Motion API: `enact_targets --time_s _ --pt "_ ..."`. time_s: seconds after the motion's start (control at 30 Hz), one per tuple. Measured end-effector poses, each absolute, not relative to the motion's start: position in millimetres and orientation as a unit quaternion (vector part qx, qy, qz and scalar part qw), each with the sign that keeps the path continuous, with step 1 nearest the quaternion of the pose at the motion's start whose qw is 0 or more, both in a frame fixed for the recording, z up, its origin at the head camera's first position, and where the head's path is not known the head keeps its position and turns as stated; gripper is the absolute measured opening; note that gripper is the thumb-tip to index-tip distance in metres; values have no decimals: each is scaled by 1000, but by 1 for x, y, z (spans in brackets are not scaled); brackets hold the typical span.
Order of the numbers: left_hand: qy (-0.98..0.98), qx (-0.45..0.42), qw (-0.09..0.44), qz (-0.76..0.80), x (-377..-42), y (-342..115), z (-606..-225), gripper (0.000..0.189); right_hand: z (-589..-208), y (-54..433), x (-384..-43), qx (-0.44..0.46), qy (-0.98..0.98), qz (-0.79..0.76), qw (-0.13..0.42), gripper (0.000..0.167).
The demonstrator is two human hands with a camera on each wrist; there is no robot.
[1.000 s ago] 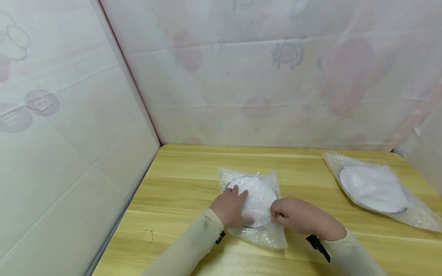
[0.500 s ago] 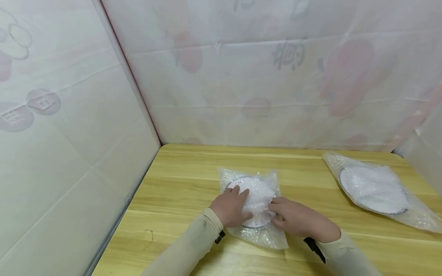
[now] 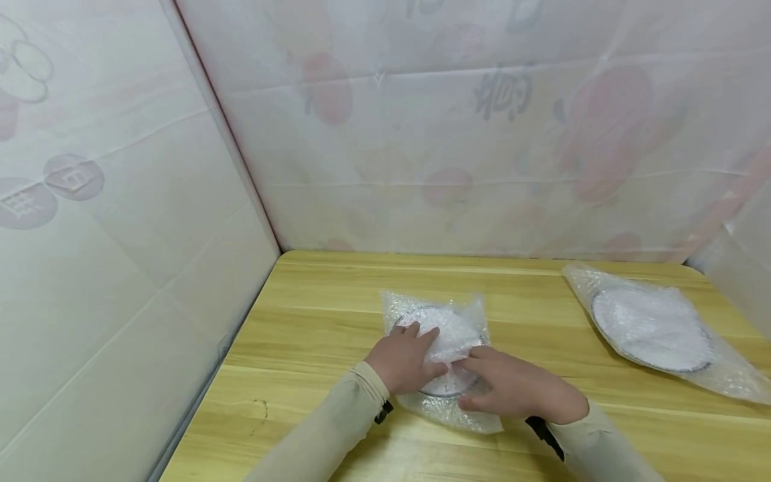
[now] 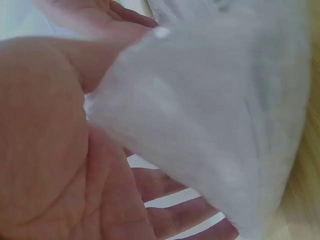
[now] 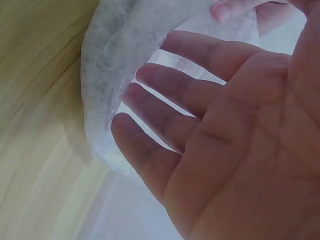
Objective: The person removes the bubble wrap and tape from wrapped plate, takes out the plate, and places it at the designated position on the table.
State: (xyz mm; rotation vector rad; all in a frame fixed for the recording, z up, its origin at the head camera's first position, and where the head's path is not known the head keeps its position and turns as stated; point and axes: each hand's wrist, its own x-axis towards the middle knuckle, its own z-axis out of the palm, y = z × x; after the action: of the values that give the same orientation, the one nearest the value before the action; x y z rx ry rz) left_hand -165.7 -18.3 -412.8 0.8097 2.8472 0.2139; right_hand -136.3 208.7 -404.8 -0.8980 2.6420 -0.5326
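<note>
White disc (image 3: 452, 331) in bubble wrap (image 3: 452, 414) lies flat on the worktop (image 3: 325, 281), between your hands. Left hand (image 3: 402, 361) rests over its left side, fingers spread; right hand (image 3: 518, 385) is at its right edge, fingers extended, touching the wrap. No grip visible on either. Round, so no long axis. Left fingertips hidden in left wrist view; right thumb cut off in right.

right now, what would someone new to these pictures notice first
Most likely the bare left hand and bare right hand, both at a round white dark-rimmed dish in clear bubble wrap on the yellow wood-grain table. A second round white dark-rimmed dish, also in bubble wrap, lies apart on the table's right side. Behind the table hangs a pale sheet with faded pink shapes.
</note>
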Motion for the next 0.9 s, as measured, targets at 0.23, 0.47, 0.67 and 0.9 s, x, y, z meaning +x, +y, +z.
enact_targets --time_s 0.23,0.47,0.67,0.9 --pt "936 330 6 118 -167 -17 -407 45 -403 211 -137 -317 919 -179 149 63" --pt "922 366 -43 117 -166 -18 -398 33 -405 211 -138 -304 921 -185 159 69" --pt "924 350 -78 132 -169 -23 -392 29 -405 209 -137 -307 924 -176 147 67" --pt "925 306 -104 201 -175 -34 -381 28 -400 208 -136 -296 931 -163 140 66"
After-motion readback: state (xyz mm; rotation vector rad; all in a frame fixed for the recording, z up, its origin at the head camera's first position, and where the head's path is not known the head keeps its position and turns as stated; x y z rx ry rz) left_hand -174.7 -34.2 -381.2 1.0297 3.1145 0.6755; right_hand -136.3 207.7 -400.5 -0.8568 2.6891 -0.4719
